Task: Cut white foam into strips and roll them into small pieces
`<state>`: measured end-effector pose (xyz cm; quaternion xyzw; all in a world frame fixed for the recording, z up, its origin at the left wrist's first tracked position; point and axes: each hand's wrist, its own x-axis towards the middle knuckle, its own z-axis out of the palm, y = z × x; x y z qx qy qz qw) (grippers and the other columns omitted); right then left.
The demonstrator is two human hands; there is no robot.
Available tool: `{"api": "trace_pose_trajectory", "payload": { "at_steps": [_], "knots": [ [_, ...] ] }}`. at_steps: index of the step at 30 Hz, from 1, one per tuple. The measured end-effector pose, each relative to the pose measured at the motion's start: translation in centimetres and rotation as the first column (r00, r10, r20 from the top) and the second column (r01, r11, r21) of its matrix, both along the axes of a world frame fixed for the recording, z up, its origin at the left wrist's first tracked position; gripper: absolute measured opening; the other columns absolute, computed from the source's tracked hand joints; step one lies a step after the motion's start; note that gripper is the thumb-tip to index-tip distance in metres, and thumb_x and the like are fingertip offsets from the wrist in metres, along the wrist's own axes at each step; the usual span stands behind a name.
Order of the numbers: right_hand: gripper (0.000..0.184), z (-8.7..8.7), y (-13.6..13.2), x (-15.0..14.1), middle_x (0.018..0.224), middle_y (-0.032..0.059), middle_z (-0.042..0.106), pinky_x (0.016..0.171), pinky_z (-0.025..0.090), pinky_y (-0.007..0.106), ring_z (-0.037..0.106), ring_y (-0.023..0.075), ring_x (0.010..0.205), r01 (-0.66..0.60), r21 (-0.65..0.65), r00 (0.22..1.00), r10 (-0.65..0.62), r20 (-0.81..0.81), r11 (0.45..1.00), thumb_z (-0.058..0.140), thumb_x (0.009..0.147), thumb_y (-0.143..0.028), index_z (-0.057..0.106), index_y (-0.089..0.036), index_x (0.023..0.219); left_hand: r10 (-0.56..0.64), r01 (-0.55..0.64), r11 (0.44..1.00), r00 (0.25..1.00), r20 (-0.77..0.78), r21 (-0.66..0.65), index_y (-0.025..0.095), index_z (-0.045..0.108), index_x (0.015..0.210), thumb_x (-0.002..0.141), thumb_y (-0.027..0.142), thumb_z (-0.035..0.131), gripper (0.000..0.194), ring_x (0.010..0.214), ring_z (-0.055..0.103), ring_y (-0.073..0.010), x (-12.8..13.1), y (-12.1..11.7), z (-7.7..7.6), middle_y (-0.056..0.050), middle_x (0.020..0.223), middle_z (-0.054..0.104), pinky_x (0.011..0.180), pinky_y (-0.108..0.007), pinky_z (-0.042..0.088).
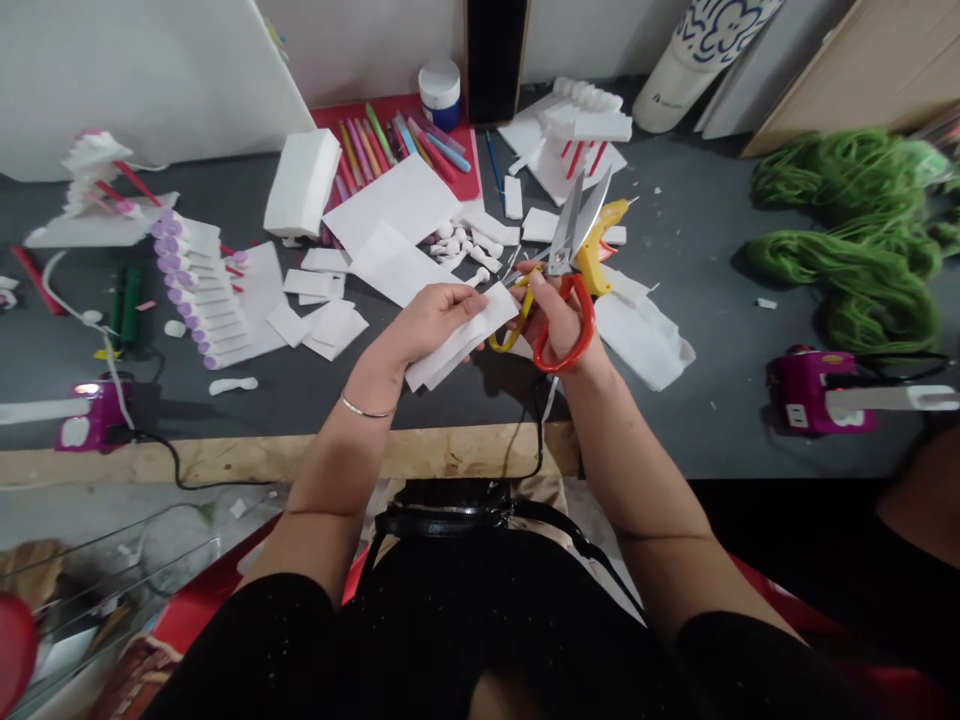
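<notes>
My left hand (431, 320) is closed on a white foam strip (465, 340), held just above the grey table (697, 400) near its front edge. My right hand (555, 320) grips a pair of scissors (570, 270) with one red and one yellow handle loop. The blades are parted and point away from me, up and to the right of the strip. The two hands sit close together, with the strip's right end beside the scissor handles.
White foam pieces (390, 230) and small cut bits litter the middle. A yellow glue gun (600, 250) lies behind the scissors. Coloured markers (390, 145) lie on a red tray. Green yarn (855, 240) sits right. Purple devices (817, 390) (90, 415) stand at both sides.
</notes>
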<state>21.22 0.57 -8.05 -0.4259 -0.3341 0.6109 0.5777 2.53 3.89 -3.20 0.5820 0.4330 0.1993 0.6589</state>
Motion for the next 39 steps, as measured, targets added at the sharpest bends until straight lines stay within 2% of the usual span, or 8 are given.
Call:
{"api": "trace_pose_trajectory", "payload": {
  "at_steps": [6,13,19,22,26,30,35,39],
  "knots": [
    [0.055,0.2,-0.2,-0.2,0.076,-0.0057,0.059,0.058,0.052,0.029,0.061,0.0128,0.065,0.021,0.009,1.0,-0.021,-0.017,1.0,0.092,0.071,-0.051,0.062,-0.033,0.114,0.08,-0.08,0.996,0.997,0.018,0.033,0.02,0.064,0.085,0.09,0.075,0.066,0.055,0.046,0.066,-0.0152,0.1,-0.1,-0.6,0.0,0.06,0.069,0.045,-0.025,0.052],
    [0.059,0.5,-0.2,-0.4,0.071,-0.0069,0.057,0.056,0.049,0.03,0.055,0.0129,0.06,0.01,0.035,0.999,-0.011,0.03,0.999,0.094,0.069,-0.051,0.06,-0.032,0.113,0.137,-0.138,0.99,0.989,0.053,0.008,0.02,0.063,0.088,0.092,0.071,0.067,0.051,0.05,0.068,-0.0146,1.3,-0.5,-1.1,-0.001,0.069,0.072,0.05,-0.026,0.055],
    [0.057,0.5,-0.5,-0.7,0.072,-0.0062,0.059,0.058,0.05,0.033,0.056,0.0139,0.059,0.034,0.067,0.997,-0.038,0.061,0.997,0.094,0.067,-0.059,0.061,-0.031,0.105,0.314,-0.303,0.934,0.949,-0.032,0.189,0.021,0.058,0.076,0.096,0.052,0.071,0.039,0.043,0.054,-0.01,1.8,-0.7,-0.9,0.004,0.057,0.06,0.043,-0.023,0.04],
    [0.055,0.6,-0.7,-0.8,0.076,-0.0046,0.06,0.059,0.052,0.032,0.058,0.0144,0.063,0.058,0.081,0.994,-0.065,0.089,0.995,0.088,0.073,-0.065,0.061,-0.032,0.109,0.338,-0.302,0.894,0.939,-0.055,0.332,0.021,0.056,0.072,0.097,0.042,0.07,0.036,0.045,0.047,-0.0088,1.7,-0.8,-0.6,0.006,0.051,0.048,0.047,-0.022,0.036],
    [0.054,0.9,-0.9,-0.9,0.077,-0.004,0.06,0.056,0.052,0.029,0.057,0.0141,0.064,0.073,0.075,0.993,-0.079,0.086,0.995,0.08,0.077,-0.072,0.062,-0.032,0.109,0.299,-0.238,0.885,0.949,-0.098,0.399,0.02,0.057,0.07,0.095,0.039,0.071,0.035,0.048,0.04,-0.0085,1.6,-1.0,-0.4,0.007,0.052,0.044,0.049,-0.023,0.031],
    [0.051,0.7,-0.9,-0.7,0.081,-0.0032,0.06,0.058,0.053,0.029,0.06,0.0144,0.069,0.072,0.06,0.988,-0.079,0.135,0.996,0.087,0.075,-0.062,0.063,-0.032,0.109,0.224,-0.173,0.925,0.968,-0.117,0.337,0.02,0.06,0.077,0.096,0.039,0.069,0.029,0.05,0.051,-0.0096,1.5,-1.2,-0.1,0.004,0.058,0.057,0.05,-0.022,0.037],
    [0.048,-0.1,-0.6,-0.4,0.082,-0.0044,0.06,0.06,0.051,0.03,0.058,0.0122,0.066,0.05,0.035,0.982,-0.055,0.181,0.998,0.089,0.075,-0.049,0.062,-0.031,0.11,0.061,-0.052,0.995,0.994,-0.096,0.09,0.018,0.063,0.084,0.097,0.044,0.071,0.029,0.045,0.061,-0.0111,0.8,-0.9,0.5,0.001,0.063,0.07,0.046,-0.021,0.045],
    [0.052,-0.2,-0.4,-0.2,0.083,-0.0037,0.06,0.06,0.051,0.031,0.059,0.0135,0.068,0.058,0.0,0.982,-0.057,0.18,0.998,0.089,0.072,-0.051,0.062,-0.031,0.111,-0.056,0.05,0.996,0.994,-0.09,-0.069,0.015,0.069,0.09,0.096,0.039,0.073,0.025,0.049,0.067,-0.0125,-0.3,-0.3,0.8,-0.004,0.071,0.077,0.049,-0.022,0.053]
  ]
}}
